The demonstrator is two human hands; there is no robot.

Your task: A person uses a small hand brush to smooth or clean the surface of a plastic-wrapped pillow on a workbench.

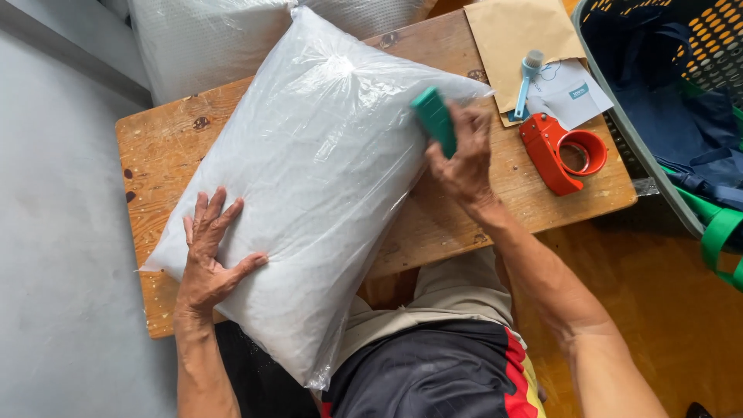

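Observation:
A large clear plastic bag (309, 178) filled with white material lies diagonally across a small wooden table (162, 139). My left hand (209, 251) rests flat on the bag's lower left part, fingers spread. My right hand (463, 159) is closed around a small green tool (433, 118) and holds it against the bag's right edge. The bag's near corner hangs off the table over my lap.
A red tape dispenser (561, 151) sits on the table's right end. Behind it lie a brown envelope (518, 39), a white paper (573, 93) and a light blue brush (528, 77). A green basket (658, 162) with dark blue cloth stands at the right. More filled bags (201, 39) lean beyond the table.

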